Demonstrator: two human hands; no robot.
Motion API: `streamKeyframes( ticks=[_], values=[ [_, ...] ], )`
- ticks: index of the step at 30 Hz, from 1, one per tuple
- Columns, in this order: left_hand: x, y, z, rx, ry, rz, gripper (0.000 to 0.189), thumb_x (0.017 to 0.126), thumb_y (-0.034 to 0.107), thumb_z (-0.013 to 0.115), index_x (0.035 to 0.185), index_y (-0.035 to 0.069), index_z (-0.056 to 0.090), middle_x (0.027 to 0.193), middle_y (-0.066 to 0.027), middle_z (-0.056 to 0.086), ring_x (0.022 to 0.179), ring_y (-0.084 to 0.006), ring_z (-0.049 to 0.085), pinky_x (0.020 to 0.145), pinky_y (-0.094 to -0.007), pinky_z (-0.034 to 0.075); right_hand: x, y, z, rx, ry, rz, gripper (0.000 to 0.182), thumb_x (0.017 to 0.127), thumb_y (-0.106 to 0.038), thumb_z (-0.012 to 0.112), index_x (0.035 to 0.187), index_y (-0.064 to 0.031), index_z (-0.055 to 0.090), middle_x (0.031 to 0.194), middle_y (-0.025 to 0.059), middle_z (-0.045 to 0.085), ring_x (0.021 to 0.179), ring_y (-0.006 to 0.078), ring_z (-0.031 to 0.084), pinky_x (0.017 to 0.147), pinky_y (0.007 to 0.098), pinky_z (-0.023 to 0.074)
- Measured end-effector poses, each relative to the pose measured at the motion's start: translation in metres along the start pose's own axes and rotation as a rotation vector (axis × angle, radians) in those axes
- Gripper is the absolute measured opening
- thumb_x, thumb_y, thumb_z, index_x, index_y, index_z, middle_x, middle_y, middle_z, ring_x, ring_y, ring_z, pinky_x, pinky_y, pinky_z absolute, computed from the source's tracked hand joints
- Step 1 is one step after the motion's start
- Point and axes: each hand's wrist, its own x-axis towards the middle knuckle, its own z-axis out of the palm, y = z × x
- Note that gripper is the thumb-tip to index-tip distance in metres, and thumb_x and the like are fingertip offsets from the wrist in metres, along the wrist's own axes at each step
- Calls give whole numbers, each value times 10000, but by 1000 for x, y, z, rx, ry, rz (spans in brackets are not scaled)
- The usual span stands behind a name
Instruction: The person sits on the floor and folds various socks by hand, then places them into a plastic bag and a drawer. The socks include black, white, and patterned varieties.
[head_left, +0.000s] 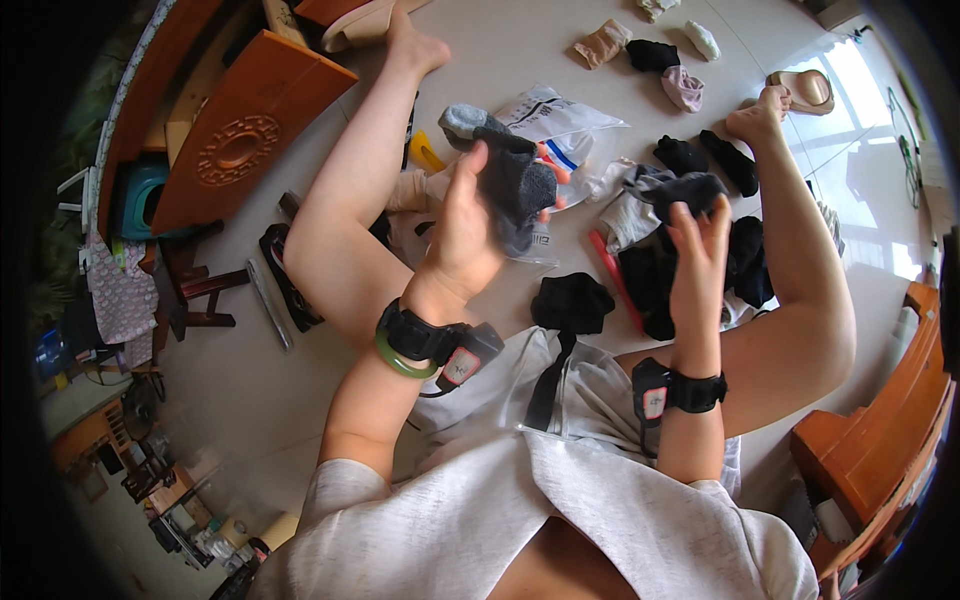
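Observation:
My left hand (469, 217) is shut on a dark grey sock (517, 180) with a lighter grey end, held over the floor. In my right hand (697, 240) is another dark grey sock (686, 193), pinched between the fingers and slightly blurred. Below it lie a light grey sock (634, 219), a red strip-like thing (615, 277) and several black socks (649, 289). A folded black sock (574, 301) rests on the floor near my lap. Behind my left hand is a clear plastic bag (559, 112) with printing on it.
Rolled socks in beige (604, 43), black (652, 55) and pink (684, 88) lie farther out. My bare legs flank the socks. A carved wooden panel (247, 135) and a small dark stool (217, 289) stand at left, wooden furniture (874, 450) at right. A slipper (814, 91) lies by my right foot.

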Motion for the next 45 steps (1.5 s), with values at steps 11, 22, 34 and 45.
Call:
streamKeyframes(
  ticks=[11,22,34,45],
  values=[
    [4,-25,47,-47,187,-82,430,969,253,339,1281,-1,490,1259,-106,556,1134,-206,535,1003,-359,394,-34,11,39,-672,-194,-783,624,679,-31,761,1232,-28,472,1119,162,496,960,297,562,749,327,483],
    [6,20,-17,31,351,345,220,890,76,557,691,96,465,659,5,485,644,-114,507,764,-321,482,-7,-18,-4,493,142,227,213,951,-111,495,1128,-27,579,975,33,630,891,105,605,789,233,488],
    [-1,-33,48,1130,-45,250,370,799,94,734,1072,13,498,1007,-56,578,967,-133,556,870,-268,445,-14,-28,17,69,-410,41,136,896,-1,468,988,-5,568,860,0,575,799,52,526,713,186,428],
    [-12,-4,31,651,100,-124,115,931,138,570,973,33,593,900,44,592,825,-5,497,758,-178,416,11,-17,-19,517,-297,337,94,922,-57,525,1004,-53,572,910,35,627,814,112,614,753,258,522]
  ],
)
